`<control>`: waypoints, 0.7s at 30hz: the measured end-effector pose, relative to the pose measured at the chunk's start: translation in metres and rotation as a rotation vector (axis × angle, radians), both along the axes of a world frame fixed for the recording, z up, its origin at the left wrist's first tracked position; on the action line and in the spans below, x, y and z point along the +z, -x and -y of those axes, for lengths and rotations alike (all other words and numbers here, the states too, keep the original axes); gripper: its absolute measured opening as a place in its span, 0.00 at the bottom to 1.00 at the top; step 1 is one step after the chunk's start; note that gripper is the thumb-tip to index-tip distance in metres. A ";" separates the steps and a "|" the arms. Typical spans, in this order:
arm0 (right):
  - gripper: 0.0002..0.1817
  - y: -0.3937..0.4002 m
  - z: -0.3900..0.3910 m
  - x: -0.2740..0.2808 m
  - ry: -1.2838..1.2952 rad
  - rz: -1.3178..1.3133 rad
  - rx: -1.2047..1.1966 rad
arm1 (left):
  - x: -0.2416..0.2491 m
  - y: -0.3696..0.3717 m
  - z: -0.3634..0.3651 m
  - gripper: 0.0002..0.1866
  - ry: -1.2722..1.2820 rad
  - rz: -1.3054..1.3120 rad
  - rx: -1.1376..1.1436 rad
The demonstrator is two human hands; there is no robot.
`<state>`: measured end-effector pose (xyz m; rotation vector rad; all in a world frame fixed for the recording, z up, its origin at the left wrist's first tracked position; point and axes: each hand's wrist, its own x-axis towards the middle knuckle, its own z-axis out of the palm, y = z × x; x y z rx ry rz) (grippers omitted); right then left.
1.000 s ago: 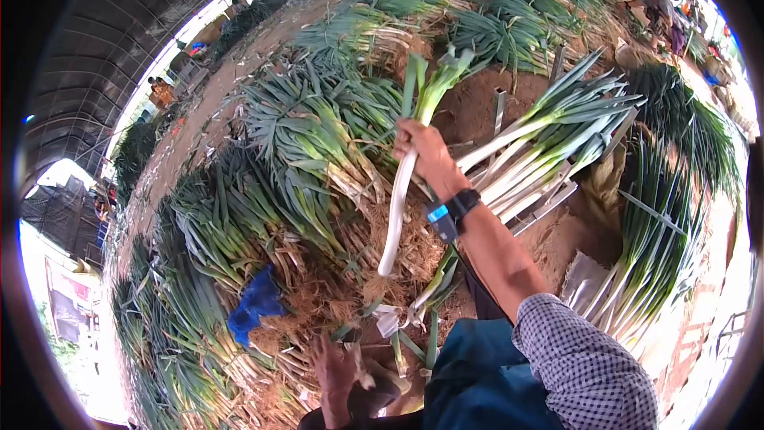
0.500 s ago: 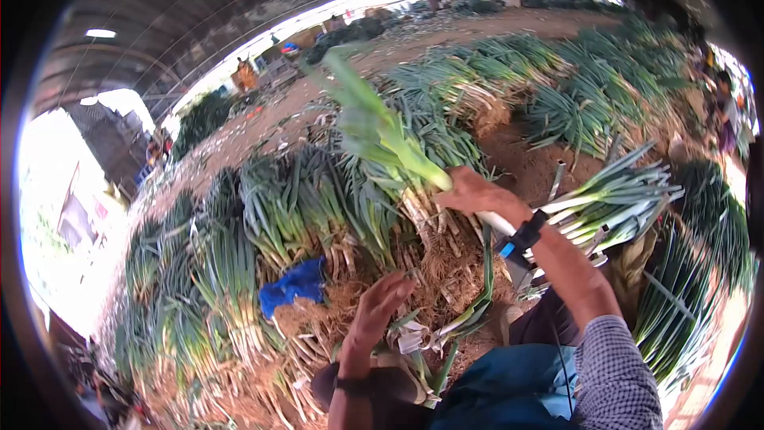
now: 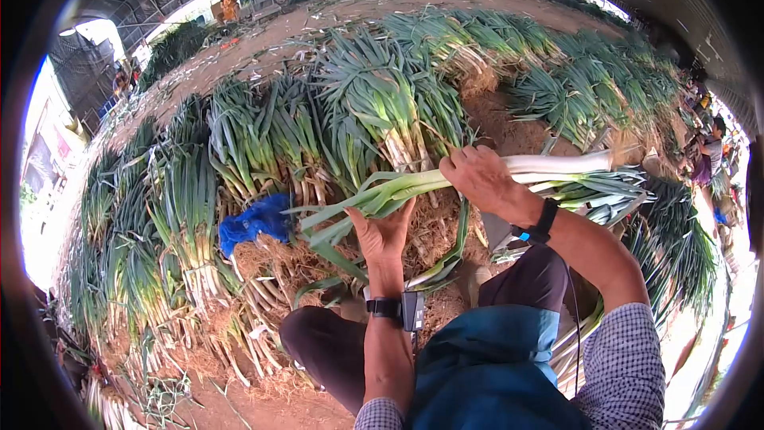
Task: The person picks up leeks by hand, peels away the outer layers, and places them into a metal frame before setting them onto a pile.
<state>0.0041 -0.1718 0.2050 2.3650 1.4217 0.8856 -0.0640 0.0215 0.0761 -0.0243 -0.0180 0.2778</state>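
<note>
My right hand [image 3: 485,181] is closed around a leek [image 3: 549,164] at the middle of its stem. The thick white shank and its roots point to the right, and the green leaves spread to the left. Below those leaves, my left hand [image 3: 384,235] has them between its thumb and fingers; its fingertips are partly hidden. Trimmed-looking leeks [image 3: 589,191] lie in a pile beyond my right wrist. In front of my knees, loose leaves and roots [image 3: 434,271] are scattered on the soil.
Bundles of leeks [image 3: 231,135] stand in rows to the left and ahead, with more bundles [image 3: 573,95] at the back right. A blue net bag [image 3: 256,223] rests on the roots at left. People [image 3: 229,5] are far off under the arched roof.
The leek has swung from steeply raised to nearly level, roots now to the right. My left hand has risen from empty to the leek's leaves. The view has shifted.
</note>
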 end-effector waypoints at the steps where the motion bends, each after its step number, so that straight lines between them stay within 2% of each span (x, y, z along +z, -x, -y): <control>1: 0.14 0.005 0.001 -0.002 0.026 -0.023 -0.032 | -0.001 -0.001 -0.005 0.44 0.009 0.000 0.029; 4: 0.14 0.004 0.013 -0.015 0.059 -0.172 -0.143 | -0.009 -0.002 -0.031 0.39 0.005 0.022 0.070; 5: 0.13 -0.003 0.025 -0.028 -0.096 -0.214 -0.110 | -0.005 -0.001 -0.039 0.39 -0.039 0.018 0.112; 6: 0.13 -0.008 0.039 -0.032 -0.123 -0.307 -0.148 | 0.000 -0.001 -0.047 0.39 -0.083 0.015 0.151; 9: 0.10 -0.015 0.085 -0.038 -0.194 -0.587 -0.320 | 0.023 0.008 -0.069 0.47 -0.346 0.121 0.256; 10: 0.10 -0.025 0.105 -0.055 -0.232 -0.567 -0.326 | 0.027 0.010 -0.078 0.47 -0.398 0.156 0.261; 13: 0.08 -0.019 0.147 -0.058 -0.306 -0.605 -0.357 | 0.018 0.007 -0.110 0.45 -0.426 0.244 0.179; 14: 0.07 -0.010 0.150 -0.048 -0.279 -0.632 -0.414 | 0.019 0.008 -0.108 0.44 -0.450 0.192 0.235; 15: 0.06 -0.010 0.157 -0.053 -0.302 -0.577 -0.394 | 0.020 0.011 -0.108 0.43 -0.478 0.140 0.288; 17: 0.04 -0.008 0.170 -0.066 -0.333 -0.514 -0.415 | -0.021 0.005 -0.134 0.41 -0.467 -0.030 0.349; 18: 0.03 -0.008 0.179 -0.070 -0.340 -0.497 -0.470 | -0.018 0.007 -0.129 0.39 -0.385 -0.072 0.374; 19: 0.06 -0.011 0.194 -0.083 -0.300 -0.321 -0.421 | -0.022 0.012 -0.128 0.40 -0.331 0.023 0.225; 20: 0.06 -0.007 0.208 -0.099 -0.442 -0.385 -0.404 | -0.017 0.012 -0.119 0.42 -0.351 -0.057 0.325; 21: 0.06 -0.004 0.223 -0.114 -0.592 -0.445 -0.374 | -0.009 0.016 -0.112 0.42 -0.241 -0.088 0.298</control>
